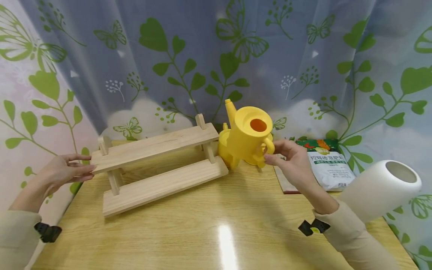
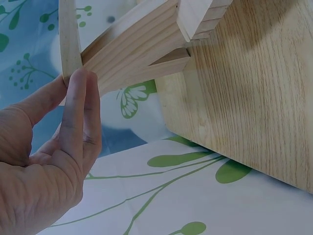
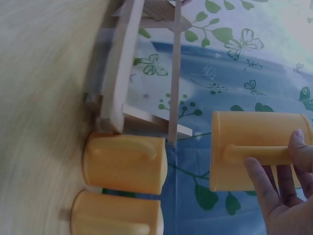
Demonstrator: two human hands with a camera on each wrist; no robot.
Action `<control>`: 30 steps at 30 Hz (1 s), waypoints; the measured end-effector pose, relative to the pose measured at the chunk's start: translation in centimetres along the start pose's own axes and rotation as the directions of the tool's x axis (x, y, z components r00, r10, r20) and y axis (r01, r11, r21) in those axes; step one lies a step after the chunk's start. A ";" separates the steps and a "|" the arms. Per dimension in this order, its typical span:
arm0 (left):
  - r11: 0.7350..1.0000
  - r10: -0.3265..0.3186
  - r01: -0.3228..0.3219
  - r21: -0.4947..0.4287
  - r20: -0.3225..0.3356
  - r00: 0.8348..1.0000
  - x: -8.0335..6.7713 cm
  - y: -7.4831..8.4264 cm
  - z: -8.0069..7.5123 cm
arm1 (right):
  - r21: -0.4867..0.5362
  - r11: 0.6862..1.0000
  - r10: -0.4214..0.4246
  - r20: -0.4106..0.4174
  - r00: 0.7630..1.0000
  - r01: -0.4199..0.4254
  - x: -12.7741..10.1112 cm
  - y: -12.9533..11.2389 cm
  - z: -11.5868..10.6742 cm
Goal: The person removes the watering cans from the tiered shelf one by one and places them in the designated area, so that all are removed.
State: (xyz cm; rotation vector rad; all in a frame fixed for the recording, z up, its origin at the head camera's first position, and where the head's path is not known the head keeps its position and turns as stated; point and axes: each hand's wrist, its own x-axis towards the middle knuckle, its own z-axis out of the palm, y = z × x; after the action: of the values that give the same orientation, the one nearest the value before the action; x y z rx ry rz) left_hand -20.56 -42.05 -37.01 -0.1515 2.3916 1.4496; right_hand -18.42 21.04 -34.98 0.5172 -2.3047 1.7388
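Note:
My right hand (image 1: 293, 161) grips the handle of a yellow watering can (image 1: 249, 138), with the thumb and fingers round it in the right wrist view. That can is held up in the air, its spout pointing to the back left. Two more yellow watering cans, one nearer the shelf (image 3: 124, 164) and one beside it (image 3: 115, 215), stand on the table below, partly hidden by the raised can in the head view. A two-tier wooden shelf (image 1: 165, 144) stands to their left. At its left end, my left hand (image 1: 64, 172) pinches the edge of the upper board (image 2: 71, 39).
To the right lies a white and green printed bag (image 1: 329, 165) on a flat beige item (image 1: 285, 180). A tall white vase (image 1: 378, 191) stands near the table's right edge. Behind the wooden table (image 1: 189, 228) hangs a leaf-and-butterfly curtain (image 1: 209, 48).

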 end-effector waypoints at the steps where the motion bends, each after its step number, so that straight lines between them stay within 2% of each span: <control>1: 1.000 0.000 0.000 0.002 -0.001 1.000 0.0 0.0 0.0 | -0.008 1.000 -0.001 -0.007 1.000 0.001 -0.6 0.1 -0.5; 7: 1.000 -0.002 0.002 0.000 0.001 1.000 0.0 0.3 0.2 | -0.093 0.995 0.023 -0.019 1.000 -0.024 -4.2 0.6 -2.4; 11: 1.000 0.000 0.000 -0.003 0.007 1.000 0.0 0.3 0.1 | -0.119 0.991 0.053 -0.008 0.999 -0.054 -6.4 1.2 -2.5; 17: 1.000 -0.009 0.009 0.000 0.010 1.000 -0.1 0.2 0.0 | -0.178 0.978 0.103 -0.021 0.994 -0.105 -8.6 2.5 -1.5; 22: 1.000 -0.008 0.008 0.019 0.004 1.000 0.1 0.3 0.0 | -0.157 0.963 0.220 -0.026 0.975 -0.221 -9.8 3.7 -0.2; 30: 1.000 -0.013 0.013 0.020 -0.001 1.000 -0.2 0.4 0.0 | -0.172 0.940 0.297 -0.018 0.955 -0.295 -10.8 5.6 1.5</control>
State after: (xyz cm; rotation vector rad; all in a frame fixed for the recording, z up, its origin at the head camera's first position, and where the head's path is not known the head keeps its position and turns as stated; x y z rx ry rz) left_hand -20.52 -41.81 -36.61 -0.1627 2.4007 1.4204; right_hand -10.63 22.61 -44.33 0.1508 -2.6198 1.6310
